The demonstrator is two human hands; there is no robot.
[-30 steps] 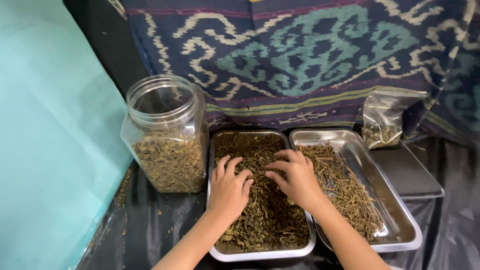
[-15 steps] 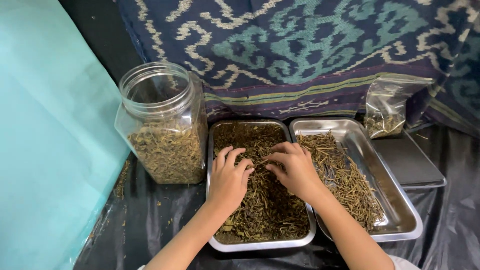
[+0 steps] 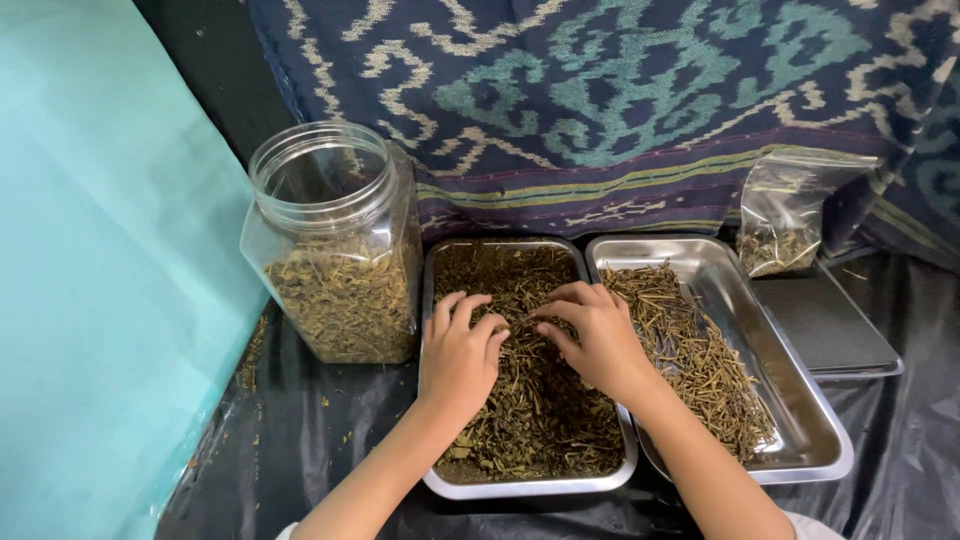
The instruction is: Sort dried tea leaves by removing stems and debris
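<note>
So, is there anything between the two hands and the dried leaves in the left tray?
Nothing visible. Both the left hand and the right hand already rest directly on the dried leaves in the left tray, fingers spread over the pile.

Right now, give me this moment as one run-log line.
left hand: flat on dried herbs | right hand: picking in same left steel tray | right steel tray: stems | clear plastic jar: open

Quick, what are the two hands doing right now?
Left hand: open, fingers spread flat on the dried leaves in the left steel tray, holding nothing.
Right hand: fingers curled into the same leaves; a pinch cannot be told.
</note>
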